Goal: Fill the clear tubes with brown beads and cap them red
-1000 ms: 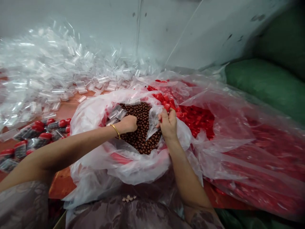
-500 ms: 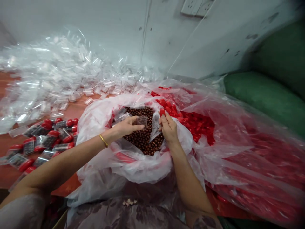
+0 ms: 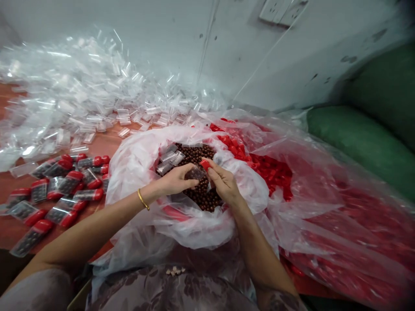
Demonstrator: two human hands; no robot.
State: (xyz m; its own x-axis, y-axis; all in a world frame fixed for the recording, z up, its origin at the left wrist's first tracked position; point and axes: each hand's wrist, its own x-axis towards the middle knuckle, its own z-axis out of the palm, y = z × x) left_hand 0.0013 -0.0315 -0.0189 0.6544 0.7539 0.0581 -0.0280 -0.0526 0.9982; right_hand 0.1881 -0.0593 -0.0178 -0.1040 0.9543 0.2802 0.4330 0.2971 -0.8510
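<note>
My left hand [image 3: 175, 179] grips a small clear container [image 3: 195, 173] filled with brown balls, held over an open plastic bag [image 3: 136, 160] of brown balls [image 3: 204, 195]. My right hand [image 3: 222, 183] pinches a red cap [image 3: 205, 164] and holds it against the top of that container. A few empty clear containers [image 3: 168, 160] lie on the balls at the bag's left rim. Loose red caps [image 3: 266, 168] fill a second plastic bag just right of my hands.
Filled, red-capped containers [image 3: 58, 190] lie in rows on the reddish table at left. A large heap of empty clear containers [image 3: 81, 99] covers the far left up to the wall. Green sacks [image 3: 363, 134] sit at right. A wall socket [image 3: 282, 11] is above.
My left hand came up out of the balls with a filled container. My right hand left the red caps with one cap and brought it onto the container. The view shifted slightly.
</note>
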